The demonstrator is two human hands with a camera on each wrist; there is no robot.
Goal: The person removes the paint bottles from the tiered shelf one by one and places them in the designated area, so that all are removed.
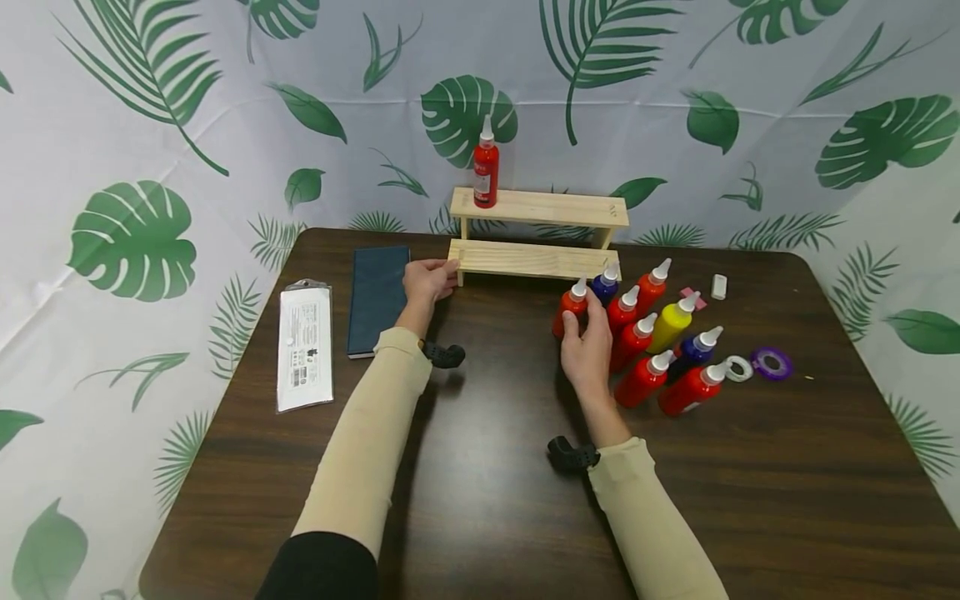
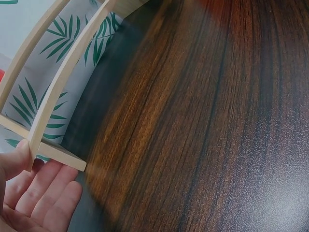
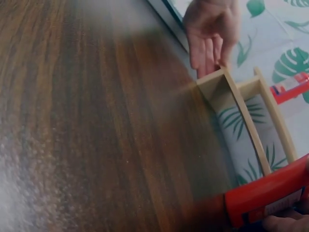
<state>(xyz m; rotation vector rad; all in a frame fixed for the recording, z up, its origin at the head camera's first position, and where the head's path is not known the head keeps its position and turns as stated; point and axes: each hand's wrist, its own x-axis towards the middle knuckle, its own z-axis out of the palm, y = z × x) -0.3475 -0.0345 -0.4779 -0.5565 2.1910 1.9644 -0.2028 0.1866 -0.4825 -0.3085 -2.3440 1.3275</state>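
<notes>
A two-tier wooden stand stands at the back of the table. At the left end of its lower shelf, my left hand pinches the board, thumb above and fingers below in the left wrist view. My right hand grips a red squeeze bottle with a white nozzle, right of the stand's front. In the right wrist view the bottle's base shows close over the table. Another red squeeze bottle stands upright on the left of the top shelf.
Several red bottles, blue bottles and a yellow bottle crowd beside my right hand. Beyond them lie a purple tape roll, a white ring and an eraser. A dark notebook and a white package lie left.
</notes>
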